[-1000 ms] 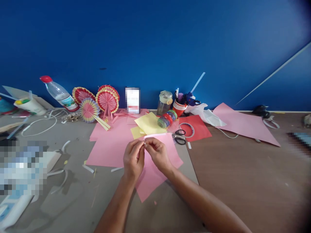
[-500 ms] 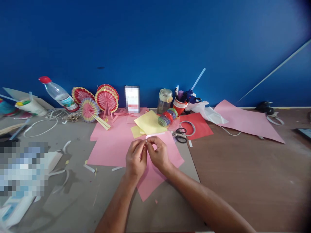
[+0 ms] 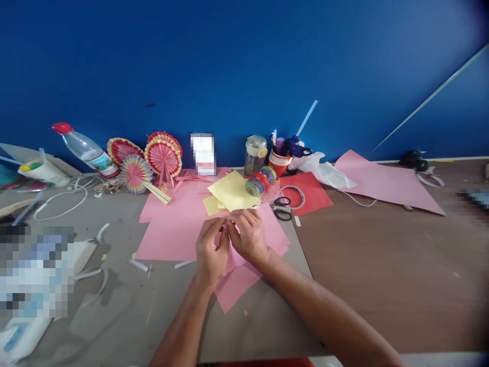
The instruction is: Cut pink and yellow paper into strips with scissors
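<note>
My left hand (image 3: pixel 211 247) and my right hand (image 3: pixel 248 235) meet fingertip to fingertip over a pink paper sheet (image 3: pixel 173 229) on the table. Both are closed in a pinch on the sheet's upper edge, which lifts slightly between them. A yellow sheet (image 3: pixel 231 191) lies just beyond the fingers. A stack of coloured tape rolls (image 3: pixel 262 181) and black-handled scissors (image 3: pixel 281 208) lie to the right of it.
Three pleated paper fans (image 3: pixel 153 158) lean on the blue wall. A water bottle (image 3: pixel 82 149), a jar (image 3: pixel 255 153), a red cup of tools (image 3: pixel 280 160), a red sheet (image 3: pixel 311 191) and another pink sheet (image 3: pixel 382 181) lie around. White paper strips (image 3: pixel 139 265) litter the grey mat.
The white strip seen above my fingers earlier is no longer visible. My hands have dropped a little and now pinch the pink sheet's edge, which has lifted.
</note>
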Motion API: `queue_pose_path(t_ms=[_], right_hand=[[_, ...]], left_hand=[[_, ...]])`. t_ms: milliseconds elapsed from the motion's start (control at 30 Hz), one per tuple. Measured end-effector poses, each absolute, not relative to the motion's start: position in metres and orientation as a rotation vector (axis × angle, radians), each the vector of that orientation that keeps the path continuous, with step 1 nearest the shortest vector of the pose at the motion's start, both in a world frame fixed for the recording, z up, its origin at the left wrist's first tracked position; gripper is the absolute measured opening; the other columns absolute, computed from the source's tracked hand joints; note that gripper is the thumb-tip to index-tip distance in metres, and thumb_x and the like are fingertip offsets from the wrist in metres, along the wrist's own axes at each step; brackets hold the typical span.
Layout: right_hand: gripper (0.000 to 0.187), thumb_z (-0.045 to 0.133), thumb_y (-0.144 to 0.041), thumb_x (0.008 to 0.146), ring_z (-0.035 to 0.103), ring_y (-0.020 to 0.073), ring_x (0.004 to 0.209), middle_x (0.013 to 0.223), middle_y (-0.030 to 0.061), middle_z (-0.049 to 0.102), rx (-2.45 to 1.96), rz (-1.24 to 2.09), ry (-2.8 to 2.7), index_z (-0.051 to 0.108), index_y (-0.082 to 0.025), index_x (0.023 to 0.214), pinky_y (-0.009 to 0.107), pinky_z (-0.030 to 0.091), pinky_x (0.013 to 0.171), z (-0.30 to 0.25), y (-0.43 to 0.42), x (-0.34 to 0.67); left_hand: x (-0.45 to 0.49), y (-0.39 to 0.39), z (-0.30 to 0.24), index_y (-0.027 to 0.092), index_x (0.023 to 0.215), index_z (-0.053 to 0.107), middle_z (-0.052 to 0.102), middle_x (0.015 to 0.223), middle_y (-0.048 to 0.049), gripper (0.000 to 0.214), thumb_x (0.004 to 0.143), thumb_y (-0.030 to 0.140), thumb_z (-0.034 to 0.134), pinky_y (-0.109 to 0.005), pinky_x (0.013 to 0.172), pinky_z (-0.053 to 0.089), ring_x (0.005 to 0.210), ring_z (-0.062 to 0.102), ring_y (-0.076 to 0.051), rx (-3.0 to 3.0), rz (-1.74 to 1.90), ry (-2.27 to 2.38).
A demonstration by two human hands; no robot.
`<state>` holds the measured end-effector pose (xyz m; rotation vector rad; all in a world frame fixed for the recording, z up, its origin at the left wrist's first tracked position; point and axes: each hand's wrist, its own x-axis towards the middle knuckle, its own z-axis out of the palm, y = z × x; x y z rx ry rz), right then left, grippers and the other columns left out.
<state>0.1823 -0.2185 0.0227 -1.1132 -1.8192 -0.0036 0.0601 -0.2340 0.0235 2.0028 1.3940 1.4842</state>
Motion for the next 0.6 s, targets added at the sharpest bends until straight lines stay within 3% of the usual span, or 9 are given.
queue_pose_path(t_ms=[600], right_hand=[[0.013, 0.044, -0.015, 0.091, 0.059, 0.0167, 0.079, 0.084, 0.0047, 0.067, -1.108, -0.071, -1.925, 0.055, -0.019, 0.085, 0.036, 0.036, 0.081, 0.0244, -0.2152, 0.1848]], left_hand=[[0.0589, -0.233, 0.0213, 0.018, 0.101, 0.066, 0.064, 0.089, -0.0058, 0.022, 0.087, 0.015, 0.048, -0.027, 0.075, 0.052, 0.082, 0.063, -0.015, 2.064, 1.489, 1.443]])
